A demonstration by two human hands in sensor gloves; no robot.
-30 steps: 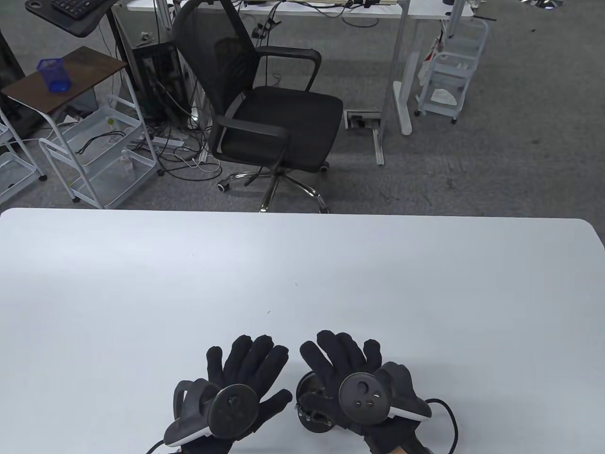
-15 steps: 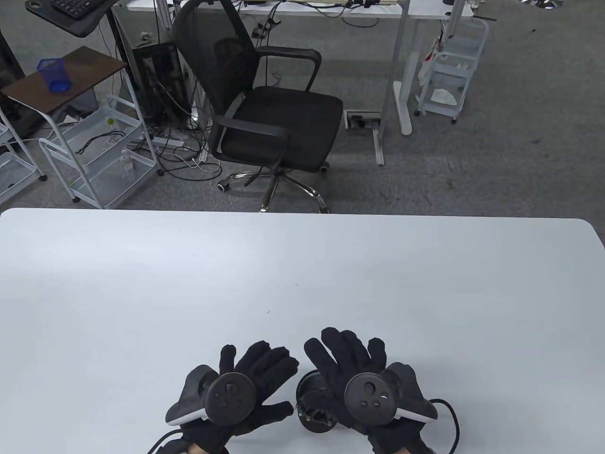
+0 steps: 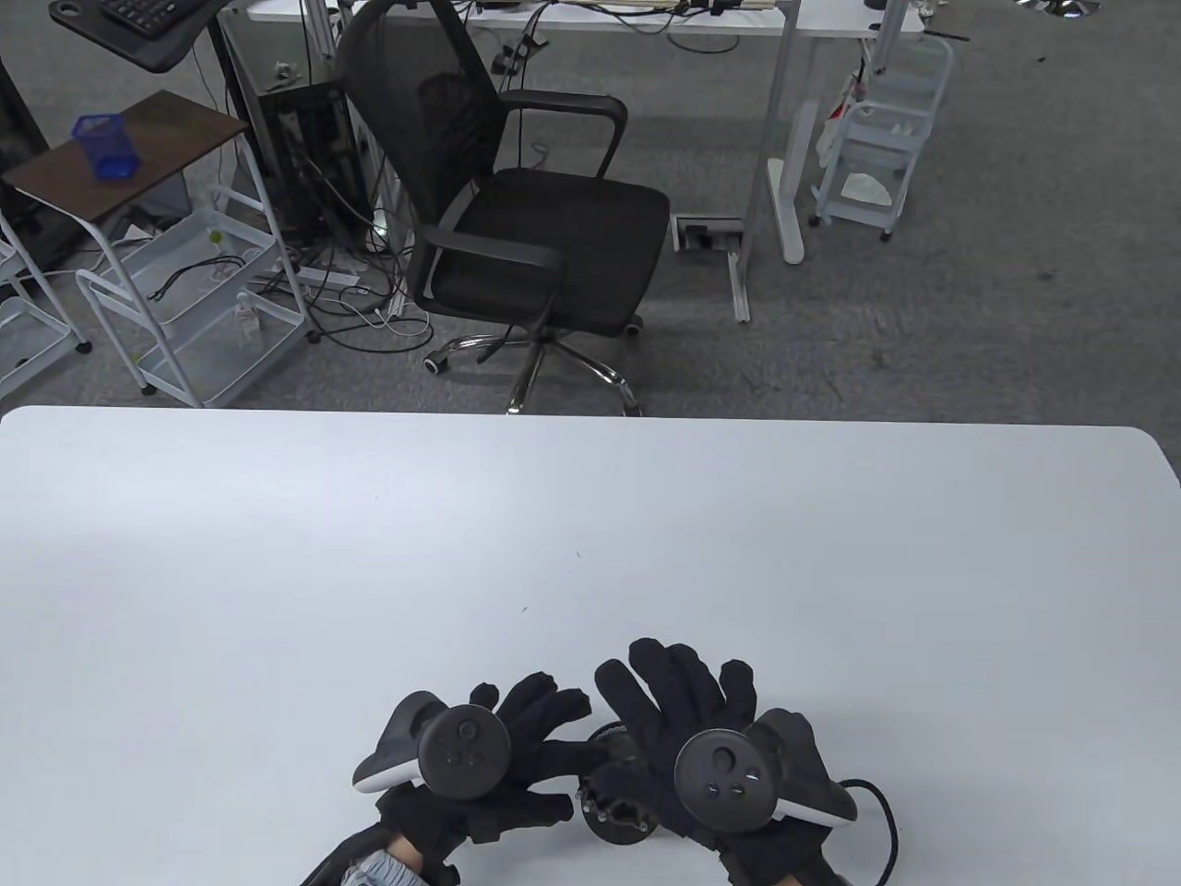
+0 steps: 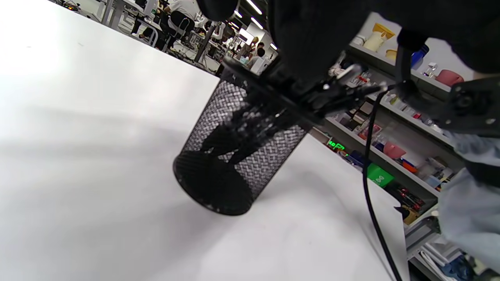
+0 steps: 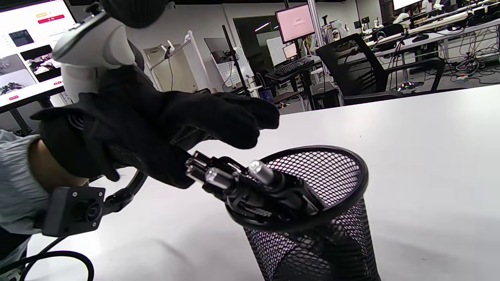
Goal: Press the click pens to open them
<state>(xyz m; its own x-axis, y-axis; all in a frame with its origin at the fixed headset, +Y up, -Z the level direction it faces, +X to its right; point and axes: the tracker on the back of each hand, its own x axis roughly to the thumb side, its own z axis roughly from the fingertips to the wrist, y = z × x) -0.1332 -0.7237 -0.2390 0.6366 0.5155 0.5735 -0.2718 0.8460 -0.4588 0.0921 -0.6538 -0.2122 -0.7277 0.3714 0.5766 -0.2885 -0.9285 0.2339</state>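
Observation:
A black mesh pen cup (image 3: 616,817) stands near the table's front edge between my hands. It also shows in the left wrist view (image 4: 234,156) and the right wrist view (image 5: 336,218). Several black click pens (image 5: 258,183) with silver tops lean out of it toward my left hand. My left hand (image 3: 544,748) reaches rightward over the cup with its fingers (image 5: 234,117) stretched out just above the pen tops. I cannot tell whether it touches them. My right hand (image 3: 674,701) is spread flat above the cup's right side and holds nothing.
The white table (image 3: 590,517) stretches away beyond my hands. A black cable (image 3: 881,821) runs from my right wrist. A black office chair (image 3: 517,212) stands past the far edge.
My left hand has turned and moved right toward the cup, so its fingers now point across the pens. My right hand has hardly moved.

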